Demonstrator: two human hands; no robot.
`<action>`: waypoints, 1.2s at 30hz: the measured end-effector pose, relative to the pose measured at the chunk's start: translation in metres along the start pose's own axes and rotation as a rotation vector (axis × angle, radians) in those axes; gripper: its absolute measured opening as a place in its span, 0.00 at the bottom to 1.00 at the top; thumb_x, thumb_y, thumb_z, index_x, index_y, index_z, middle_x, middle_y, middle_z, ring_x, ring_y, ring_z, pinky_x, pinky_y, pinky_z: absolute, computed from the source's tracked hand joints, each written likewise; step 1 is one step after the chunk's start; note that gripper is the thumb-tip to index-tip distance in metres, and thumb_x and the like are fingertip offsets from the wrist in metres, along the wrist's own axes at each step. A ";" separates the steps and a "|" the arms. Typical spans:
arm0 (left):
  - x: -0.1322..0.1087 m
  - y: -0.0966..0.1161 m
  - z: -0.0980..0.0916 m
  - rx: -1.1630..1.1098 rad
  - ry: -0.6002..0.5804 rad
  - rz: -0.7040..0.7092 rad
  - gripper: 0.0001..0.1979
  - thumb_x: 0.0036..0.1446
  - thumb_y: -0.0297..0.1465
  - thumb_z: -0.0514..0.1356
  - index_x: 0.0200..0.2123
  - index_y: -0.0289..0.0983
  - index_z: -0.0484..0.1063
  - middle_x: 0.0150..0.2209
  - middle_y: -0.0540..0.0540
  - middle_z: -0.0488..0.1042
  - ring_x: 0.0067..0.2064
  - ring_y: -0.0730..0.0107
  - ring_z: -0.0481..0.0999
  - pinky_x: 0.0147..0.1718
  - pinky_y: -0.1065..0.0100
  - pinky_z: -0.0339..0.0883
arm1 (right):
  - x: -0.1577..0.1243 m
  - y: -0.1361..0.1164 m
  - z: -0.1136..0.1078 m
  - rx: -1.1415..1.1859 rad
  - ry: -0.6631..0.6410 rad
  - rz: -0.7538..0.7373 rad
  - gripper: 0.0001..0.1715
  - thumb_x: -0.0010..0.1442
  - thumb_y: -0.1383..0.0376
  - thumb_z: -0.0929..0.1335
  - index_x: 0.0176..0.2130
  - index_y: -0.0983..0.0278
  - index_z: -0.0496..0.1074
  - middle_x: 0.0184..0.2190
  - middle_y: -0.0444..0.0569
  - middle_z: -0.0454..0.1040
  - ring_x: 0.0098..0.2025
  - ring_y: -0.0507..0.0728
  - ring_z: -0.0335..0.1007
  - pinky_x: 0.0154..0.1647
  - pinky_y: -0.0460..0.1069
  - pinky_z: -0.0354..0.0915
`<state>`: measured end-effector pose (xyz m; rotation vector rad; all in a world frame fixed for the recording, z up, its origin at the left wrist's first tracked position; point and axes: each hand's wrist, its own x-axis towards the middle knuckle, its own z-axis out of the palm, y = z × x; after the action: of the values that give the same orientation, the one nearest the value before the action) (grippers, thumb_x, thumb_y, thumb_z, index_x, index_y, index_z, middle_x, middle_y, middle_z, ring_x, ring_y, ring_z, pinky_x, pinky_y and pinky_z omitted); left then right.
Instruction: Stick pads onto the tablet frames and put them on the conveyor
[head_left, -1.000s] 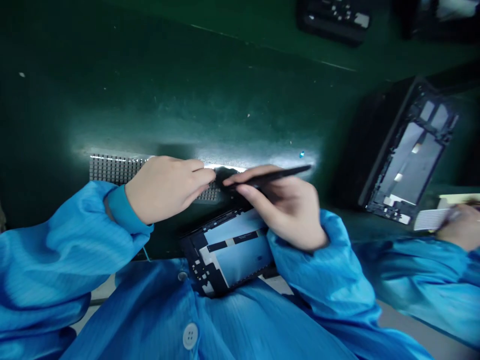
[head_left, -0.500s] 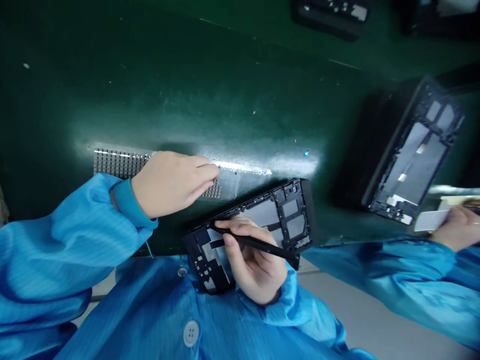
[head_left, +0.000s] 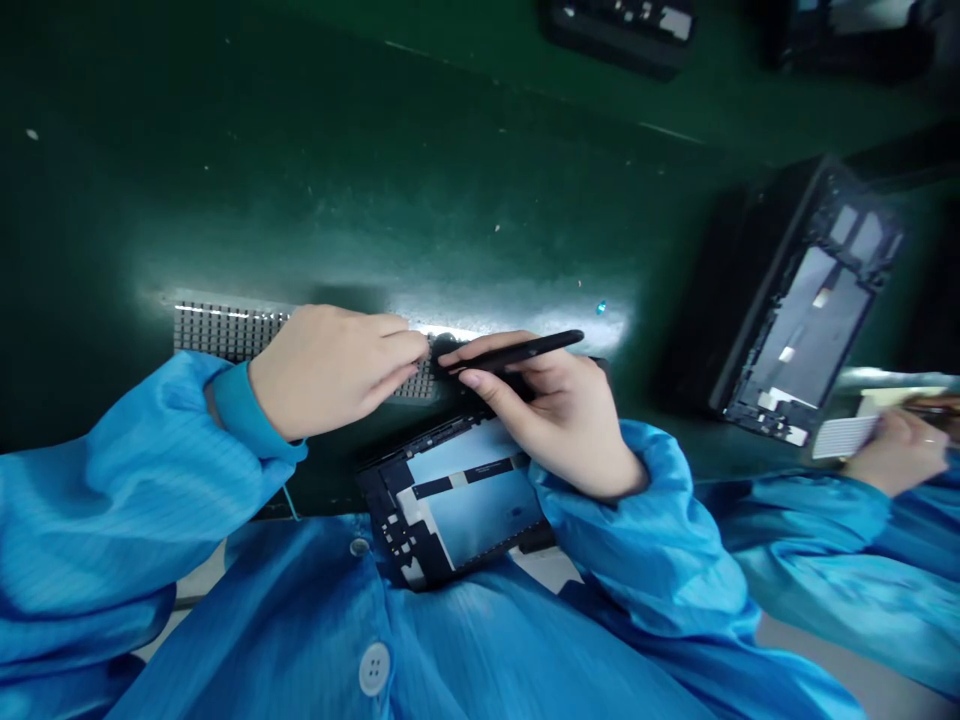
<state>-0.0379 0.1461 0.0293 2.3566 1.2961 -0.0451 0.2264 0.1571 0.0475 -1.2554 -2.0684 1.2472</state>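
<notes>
A bright-blue, finely striped smock (head_left: 480, 665) is worn. Down its front sit a round white four-hole button (head_left: 374, 669) and a smaller pale fastener (head_left: 360, 547). The left sleeve (head_left: 135, 465) and right sleeve (head_left: 667, 550) are loose, the right cuff (head_left: 651, 465) gathered. The left hand (head_left: 337, 370), bare, has a smooth teal wristband (head_left: 244, 402), a thin blue cord (head_left: 290, 502) below it; the right hand (head_left: 574, 425) is bare too.

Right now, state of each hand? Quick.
Left hand: curled over the flat sheet of small dark-grey squares; grip on it can't be told.
Right hand: closed, holding the slim black pen-shaped tool.
</notes>
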 end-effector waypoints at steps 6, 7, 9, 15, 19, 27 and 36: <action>0.000 0.001 -0.001 -0.014 -0.026 -0.022 0.18 0.84 0.39 0.54 0.54 0.46 0.86 0.48 0.46 0.89 0.39 0.61 0.83 0.33 0.61 0.57 | 0.003 -0.001 0.000 -0.016 -0.014 -0.004 0.05 0.79 0.64 0.77 0.51 0.56 0.88 0.53 0.48 0.94 0.56 0.64 0.94 0.64 0.59 0.89; 0.000 0.001 -0.001 -0.007 -0.023 -0.021 0.19 0.84 0.39 0.53 0.54 0.46 0.86 0.48 0.45 0.89 0.39 0.60 0.83 0.33 0.61 0.58 | 0.002 -0.002 -0.001 -0.010 -0.019 -0.001 0.05 0.79 0.64 0.77 0.50 0.56 0.88 0.53 0.48 0.94 0.56 0.64 0.94 0.64 0.60 0.89; -0.001 0.000 0.000 0.001 -0.006 -0.012 0.20 0.85 0.39 0.52 0.54 0.46 0.86 0.47 0.45 0.89 0.39 0.60 0.83 0.33 0.61 0.59 | -0.005 -0.007 -0.001 0.049 0.023 0.014 0.04 0.79 0.64 0.77 0.50 0.56 0.88 0.52 0.48 0.94 0.55 0.64 0.94 0.65 0.61 0.89; -0.003 -0.001 0.002 -0.019 0.038 0.013 0.18 0.84 0.38 0.54 0.54 0.45 0.86 0.46 0.46 0.89 0.39 0.61 0.84 0.32 0.60 0.58 | -0.068 -0.025 0.043 0.331 0.381 0.075 0.05 0.82 0.63 0.75 0.55 0.53 0.81 0.45 0.48 0.91 0.47 0.62 0.94 0.53 0.61 0.91; -0.002 -0.001 0.002 -0.027 0.045 0.010 0.17 0.83 0.37 0.56 0.54 0.45 0.86 0.46 0.46 0.89 0.39 0.61 0.84 0.32 0.59 0.58 | -0.087 -0.020 0.073 0.289 0.432 0.002 0.08 0.82 0.66 0.72 0.57 0.52 0.78 0.46 0.51 0.91 0.48 0.63 0.92 0.53 0.65 0.89; -0.002 -0.001 0.001 -0.007 0.016 0.005 0.18 0.83 0.37 0.55 0.55 0.46 0.87 0.46 0.46 0.89 0.40 0.60 0.85 0.32 0.60 0.62 | -0.078 -0.027 0.057 0.062 0.290 -0.105 0.17 0.77 0.73 0.73 0.57 0.53 0.77 0.47 0.53 0.91 0.49 0.65 0.93 0.52 0.64 0.91; 0.000 0.000 -0.001 0.009 -0.019 -0.014 0.17 0.83 0.38 0.56 0.54 0.45 0.86 0.47 0.47 0.89 0.40 0.62 0.83 0.32 0.61 0.53 | -0.005 -0.005 -0.003 -0.038 -0.030 -0.028 0.06 0.79 0.64 0.76 0.53 0.55 0.87 0.54 0.49 0.94 0.56 0.65 0.94 0.61 0.60 0.89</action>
<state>-0.0384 0.1462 0.0304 2.3493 1.3067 -0.0780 0.2287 0.1536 0.0533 -1.2272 -2.1334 1.2272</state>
